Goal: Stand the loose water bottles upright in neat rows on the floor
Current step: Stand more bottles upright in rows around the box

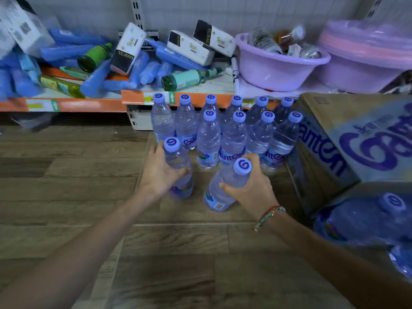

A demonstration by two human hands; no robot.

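Risk 1: the printed brown cardboard carton [347, 139] sits just beside the standing rows of clear plastic water bottles with lilac caps [225, 130] on the wood-pattern floor [66, 175]; a nudge from the right arm is likely to topple the rows domino-style. Risk 2: the tilted clear bottle w/ lilac cap [225, 188], base at the floor and neck leaning right, is likely to fall if released before vertical.

Grip: right hand [252, 188] is wrapped round its neck and shoulder, fingers curled. Left hand [160, 172] is curled round the near-upright clear bottle [178, 168], in front of the rows, approx. in line for a third row.
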